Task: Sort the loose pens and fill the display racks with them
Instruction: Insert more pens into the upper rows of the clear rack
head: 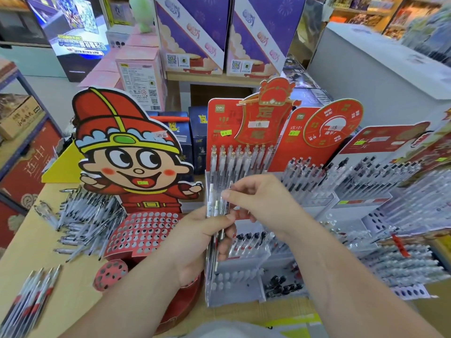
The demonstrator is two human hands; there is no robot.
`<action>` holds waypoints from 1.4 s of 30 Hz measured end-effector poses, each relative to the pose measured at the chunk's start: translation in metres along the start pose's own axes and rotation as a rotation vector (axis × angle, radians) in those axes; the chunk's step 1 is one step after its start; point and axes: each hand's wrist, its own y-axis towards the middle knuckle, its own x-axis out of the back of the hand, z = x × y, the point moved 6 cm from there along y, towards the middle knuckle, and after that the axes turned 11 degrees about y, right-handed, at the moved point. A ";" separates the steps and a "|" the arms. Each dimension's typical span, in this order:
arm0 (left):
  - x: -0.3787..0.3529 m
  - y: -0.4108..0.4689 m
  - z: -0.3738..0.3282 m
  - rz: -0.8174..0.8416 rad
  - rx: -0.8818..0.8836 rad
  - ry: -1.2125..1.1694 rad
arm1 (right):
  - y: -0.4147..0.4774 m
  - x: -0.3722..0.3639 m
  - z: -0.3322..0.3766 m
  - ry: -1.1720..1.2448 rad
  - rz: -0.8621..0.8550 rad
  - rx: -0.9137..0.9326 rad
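My left hand (198, 237) grips a bundle of clear pens (216, 208), held upright in front of the middle display rack (240, 286). My right hand (262, 202) pinches the top of one pen in that bundle with thumb and fingertips. The rack behind has a red backboard (219, 132), a row of clear pens along its top tier and a few black-capped pens lower down. A red cartoon-figure rack (144, 230) with a perforated tray stands to the left. Loose pens (83, 223) lie heaped on the wooden table beside it.
Another small batch of red-and-black pens (31, 293) lies at the table's front left. Racks packed with pens (380, 186) fill the right side. Purple boxes (195, 35) and pink boxes (139, 71) stand behind; a white counter (375, 69) is at the far right.
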 end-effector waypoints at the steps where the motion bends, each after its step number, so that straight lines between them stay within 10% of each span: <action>1: -0.002 0.000 -0.001 0.003 -0.005 0.017 | -0.001 0.000 -0.002 0.042 0.006 -0.002; 13: 0.001 0.010 -0.004 -0.167 -0.031 -0.055 | -0.008 0.066 0.013 0.400 -0.237 0.170; 25: 0.004 0.017 -0.018 -0.229 -0.117 0.162 | -0.013 0.065 0.012 -0.510 0.097 0.137; 42: 0.005 0.018 -0.010 -0.266 -0.033 0.072 | -0.005 0.046 0.024 -0.633 0.008 0.286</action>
